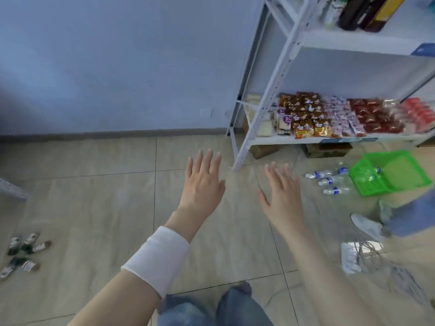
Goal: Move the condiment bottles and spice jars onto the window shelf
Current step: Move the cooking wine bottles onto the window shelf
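Down in the lower left corner, a loose cluster of small jars (22,252) lying on their sides on the tiled floor (94,208), too blurred to read, well apart from both hands.

Just left of centre, left hand (203,184) held out palm down above the floor, fingers (208,158) straight and slightly apart, holding nothing. White wristband (156,261) round the forearm below it. At the bottom edge, between the two forearms, knees in blue jeans (211,307).

Just right of centre, right hand (281,196) likewise palm down, fingers spread, thumb out toward the left hand, empty.

Above and to the right, white metal rack (280,74) against the wall. Lower shelf packed with snack packets (329,116) in brown, pink and red. Upper shelf, at the top right corner, carrying dark bottles (360,12) standing upright, one with a yellow label. Cardboard boxes (327,149) on the floor under the rack.

Right of the right hand, clear water bottles (329,180) lying on the floor just beside a green basket (395,187), with one more bottle inside it.

Lower right, a white shoe (367,225) and a blue trouser leg of another person, blurred. Below that, a white power strip (350,257) with grey cables trailing toward the corner.
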A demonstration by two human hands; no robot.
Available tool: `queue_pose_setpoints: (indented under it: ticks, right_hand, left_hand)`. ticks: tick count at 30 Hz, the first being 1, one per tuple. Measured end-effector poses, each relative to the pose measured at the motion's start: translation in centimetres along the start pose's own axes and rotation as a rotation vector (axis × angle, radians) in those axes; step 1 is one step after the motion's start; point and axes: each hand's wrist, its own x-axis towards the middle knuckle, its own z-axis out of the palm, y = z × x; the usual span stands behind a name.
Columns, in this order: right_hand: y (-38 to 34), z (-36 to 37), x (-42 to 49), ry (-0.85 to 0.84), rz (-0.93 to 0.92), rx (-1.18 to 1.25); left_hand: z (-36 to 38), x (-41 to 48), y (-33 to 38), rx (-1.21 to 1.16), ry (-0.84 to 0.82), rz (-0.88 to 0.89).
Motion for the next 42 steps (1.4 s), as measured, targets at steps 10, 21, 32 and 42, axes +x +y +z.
queue_pose_setpoints:
  ticks: [10,21,32,42]
  right_hand:
    - [19.3,-6.1,-3.9,0.117,0.266,-0.018]
    - [33.0,-10.7,2.5,0.260,0.403,0.025]
    - [43.0,-16.9,25.0,0.425,0.223,0.025]
    - [51.1,-20.5,41.3,0.409,0.037,0.066]
  left_hand:
    - [6.9,6.9,20.7,0.092,-0.114,0.327]
    - [10.2,19.1,33.4,0.118,-0.064,0.496]
    - [8.2,40.7,39.5,0.032,0.143,0.476]
    - [7.7,57.2,45.1,-0.294,0.384,0.256]
